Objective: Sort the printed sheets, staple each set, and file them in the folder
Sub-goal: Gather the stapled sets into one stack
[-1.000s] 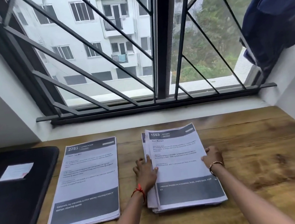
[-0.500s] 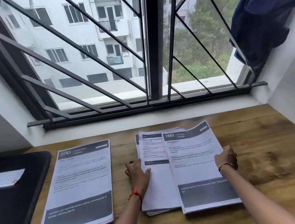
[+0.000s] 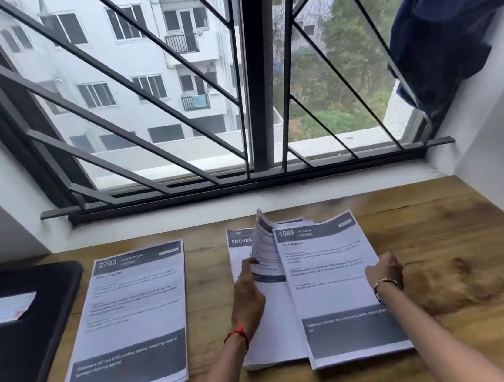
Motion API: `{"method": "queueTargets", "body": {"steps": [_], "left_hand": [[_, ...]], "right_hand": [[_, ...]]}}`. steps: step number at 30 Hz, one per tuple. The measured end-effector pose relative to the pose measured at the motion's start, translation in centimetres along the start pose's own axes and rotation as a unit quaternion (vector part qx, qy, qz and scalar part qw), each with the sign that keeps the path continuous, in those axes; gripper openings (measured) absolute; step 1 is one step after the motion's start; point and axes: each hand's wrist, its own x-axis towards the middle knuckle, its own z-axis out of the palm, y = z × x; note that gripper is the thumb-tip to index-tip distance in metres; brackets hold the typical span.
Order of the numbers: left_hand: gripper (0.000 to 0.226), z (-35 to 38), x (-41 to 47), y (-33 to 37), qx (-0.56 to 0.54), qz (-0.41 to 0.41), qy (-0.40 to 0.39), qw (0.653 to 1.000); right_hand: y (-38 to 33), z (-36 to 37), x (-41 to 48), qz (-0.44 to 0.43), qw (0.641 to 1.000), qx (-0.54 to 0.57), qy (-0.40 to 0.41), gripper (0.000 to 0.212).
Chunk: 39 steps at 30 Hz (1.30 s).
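The left grip (image 3: 247,299) pinches a lifted sheet (image 3: 264,252) above the kitchen stack (image 3: 239,241) on the desk (image 3: 459,260); the right grip (image 3: 384,273) holds the 1563 sheet (image 3: 328,276) by its right edge. She should read each header and separate one sheet at a time

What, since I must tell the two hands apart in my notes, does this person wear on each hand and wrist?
No sleeves or gloves show in the head view. The left hand has a red thread tied round its wrist, with a small knot or tuft. The right hand has a thin gold-coloured bracelet at its wrist. I can make out no rings and no watch.
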Motion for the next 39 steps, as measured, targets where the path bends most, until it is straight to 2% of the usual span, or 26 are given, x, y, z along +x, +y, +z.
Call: {"method": "queueTargets", "body": {"steps": [4, 9, 13, 17, 23, 26, 29, 32, 36, 37, 39], "left_hand": [[0.047, -0.7, 1.0, -0.5, -0.028, 0.022, 0.055, 0.998], [0.054, -5.5, 3.2, -0.5, -0.148, -0.07, 0.113, 0.98], [0.054, -10.8, 4.7, -3.1, -0.174, -0.13, 0.171, 0.961], [0.051, -15.0, 4.7, -5.8, -0.202, -0.156, 0.237, 0.938], [0.052, -18.4, 3.1, -7.4, -0.222, -0.18, 0.279, 0.917], [0.05, -18.3, 2.6, -7.9, -0.246, -0.202, 0.265, 0.91], [0.045, -16.2, 2.1, -7.6, -0.284, -0.208, 0.207, 0.913], [0.047, -12.5, 1.6, -6.2, -0.262, -0.2, 0.153, 0.932], [0.05, -7.6, 1.0, -5.1, -0.253, -0.207, 0.091, 0.941], [0.049, -6.6, 0.8, -4.8, -0.253, -0.218, 0.08, 0.939], [0.049, -4.9, 0.5, -4.3, -0.254, -0.239, 0.063, 0.935]], "right_hand": [[-0.4, 0.2, 0.2, -0.009, 0.999, 0.034, -0.003, 0.028], [-2.1, 1.0, -0.4, -0.033, 0.996, 0.081, -0.005, 0.028], [-3.6, 2.2, -1.6, -0.051, 0.993, 0.107, -0.027, 0.028], [-4.6, 3.7, -3.0, -0.067, 0.991, 0.104, -0.055, 0.029], [-5.6, 5.3, -4.5, -0.097, 0.989, 0.065, -0.086, 0.032], [-5.5, 5.9, -4.8, -0.103, 0.988, 0.037, -0.11, 0.037], [-5.3, 6.1, -5.0, -0.093, 0.988, -0.007, -0.125, 0.042], [-5.3, 6.1, -5.1, -0.074, 0.991, -0.032, -0.104, 0.033], [-5.2, 5.4, -4.5, -0.069, 0.991, -0.035, -0.109, 0.008], [-5.1, 5.2, -4.3, -0.07, 0.991, -0.033, -0.108, 0.006], [-4.8, 4.9, -3.7, -0.082, 0.991, -0.024, -0.104, 0.017]]}}
